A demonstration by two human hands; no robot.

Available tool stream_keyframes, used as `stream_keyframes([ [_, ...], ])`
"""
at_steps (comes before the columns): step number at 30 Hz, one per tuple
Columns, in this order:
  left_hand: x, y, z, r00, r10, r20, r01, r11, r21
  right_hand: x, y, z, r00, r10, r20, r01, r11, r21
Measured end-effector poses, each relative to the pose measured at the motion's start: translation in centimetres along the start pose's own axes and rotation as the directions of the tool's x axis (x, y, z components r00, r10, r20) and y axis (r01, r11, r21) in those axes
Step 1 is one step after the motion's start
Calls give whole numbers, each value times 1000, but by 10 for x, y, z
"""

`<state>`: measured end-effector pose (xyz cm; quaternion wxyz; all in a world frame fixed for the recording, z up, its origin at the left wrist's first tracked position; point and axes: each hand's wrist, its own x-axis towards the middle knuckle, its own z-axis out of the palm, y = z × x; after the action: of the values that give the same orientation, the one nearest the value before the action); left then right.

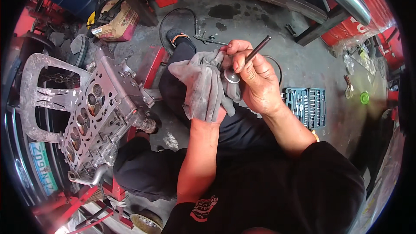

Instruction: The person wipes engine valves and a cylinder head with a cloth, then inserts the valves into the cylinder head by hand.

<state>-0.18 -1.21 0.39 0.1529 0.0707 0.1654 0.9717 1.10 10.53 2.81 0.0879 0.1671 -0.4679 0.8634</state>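
A grey, oil-stained concrete floor [303, 69] is seen below. A dark metal valve with a slim stem and round head [256, 51] is held between the hands, its stem pinched by the curled right hand [260, 80]. Its long axis is slanted: head toward the crumpled grey fabric [200, 84] over the left hand [220, 113], stem tip pointed away rightward. How far the covered left hand is closed cannot be told.

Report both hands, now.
Left hand: covered by grey cloth; open or closed cannot be told.
Right hand: closed, holding a metal valve.
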Motion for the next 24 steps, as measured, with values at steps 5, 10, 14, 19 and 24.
stream_keyframes([
  [5,2,-2,11,994,-77,-81,64,987,-150,1,-2,-7,997,-58,52,63,993,-105],
  [10,2,-4,3,995,-78,-59,72,993,-98,2,-4,-8,995,-73,72,81,991,-103],
  [14,3,-8,5,996,-33,-86,33,999,3,1,-6,-8,997,-68,26,70,993,-97],
  [19,2,-6,17,997,65,28,-69,984,164,2,-12,-7,995,-92,-42,87,991,-105],
  [24,1,-2,15,995,-43,85,26,980,195,1,-19,0,984,-72,-166,43,985,-170],
])
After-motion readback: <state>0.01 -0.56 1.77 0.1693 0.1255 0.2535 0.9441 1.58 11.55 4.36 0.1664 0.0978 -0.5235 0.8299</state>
